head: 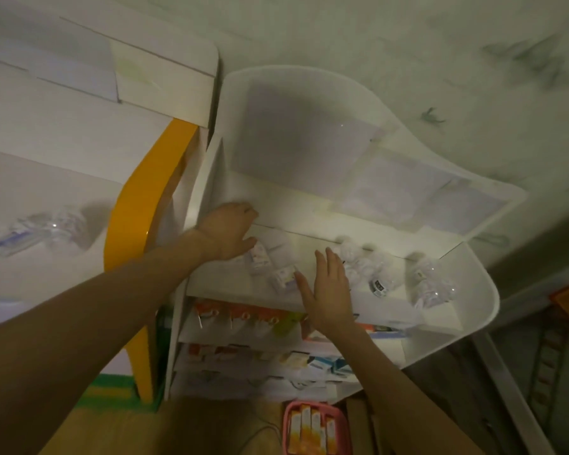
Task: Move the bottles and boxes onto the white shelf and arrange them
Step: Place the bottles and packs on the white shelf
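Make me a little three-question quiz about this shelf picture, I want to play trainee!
1. True or false: the right hand is gripping a bottle.
2. Which sits nearest the left hand on the white shelf? A) small boxes B) clear bottles C) pink basket
3. Fill in: the pink basket is ____ the shelf, near the floor.

Key: 1 false, its fingers are spread flat and open; 2 A; 3 below.

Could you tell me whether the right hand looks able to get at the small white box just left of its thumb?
Probably yes: the right hand is open beside the small white box, with nothing between them.
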### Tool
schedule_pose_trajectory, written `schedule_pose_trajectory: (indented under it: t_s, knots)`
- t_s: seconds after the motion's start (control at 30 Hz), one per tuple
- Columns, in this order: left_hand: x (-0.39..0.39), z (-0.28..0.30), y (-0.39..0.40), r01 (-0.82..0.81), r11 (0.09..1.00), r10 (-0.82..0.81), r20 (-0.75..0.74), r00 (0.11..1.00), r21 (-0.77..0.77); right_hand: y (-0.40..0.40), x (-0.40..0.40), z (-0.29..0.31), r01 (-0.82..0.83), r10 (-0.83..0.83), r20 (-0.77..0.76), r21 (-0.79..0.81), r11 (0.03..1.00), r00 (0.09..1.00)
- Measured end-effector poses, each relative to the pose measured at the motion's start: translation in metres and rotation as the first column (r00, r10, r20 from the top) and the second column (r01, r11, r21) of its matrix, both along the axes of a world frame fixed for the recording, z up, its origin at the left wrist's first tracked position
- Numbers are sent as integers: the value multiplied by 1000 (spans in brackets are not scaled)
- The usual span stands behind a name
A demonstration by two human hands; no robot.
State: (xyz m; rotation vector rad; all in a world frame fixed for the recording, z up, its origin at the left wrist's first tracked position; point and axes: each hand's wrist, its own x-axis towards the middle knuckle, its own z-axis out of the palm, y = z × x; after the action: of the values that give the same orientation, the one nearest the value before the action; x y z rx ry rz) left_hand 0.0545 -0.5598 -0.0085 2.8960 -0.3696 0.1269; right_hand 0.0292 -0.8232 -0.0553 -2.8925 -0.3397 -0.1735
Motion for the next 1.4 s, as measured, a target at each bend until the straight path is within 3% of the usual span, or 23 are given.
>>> schedule_pose_trajectory:
  t_s: [0.23, 0.47, 0.77, 1.0, 1.13, 1.23, 1.4]
  knots:
    - [-77, 26, 16, 39, 995, -64, 287, 956, 93, 21, -44, 19, -65, 55, 70, 143, 988, 996]
    - [-157, 41, 78, -80, 975, 3, 343, 939, 210, 86, -77, 44, -219, 179, 161, 288, 932, 971]
    - [-218, 35, 170, -414, 859, 381, 166, 910, 301, 183, -97, 81, -513, 435, 308, 250, 821, 846]
    - [-229, 21, 250, -571, 775, 592, 3, 806, 273, 285, -114, 90, -681, 598, 364, 162, 714, 714]
    - [-211, 2, 297, -578, 784, 609, -100, 787, 228, 348, -113, 76, -636, 621, 165, 62, 769, 767]
    - [-190, -14, 323, -538, 816, 573, -174, 801, 211, 384, -101, 53, -501, 500, -60, -4, 865, 864]
    - [-151, -44, 348, -441, 889, 458, -256, 852, 123, 418, -70, 22, -266, 294, -283, 134, 955, 913]
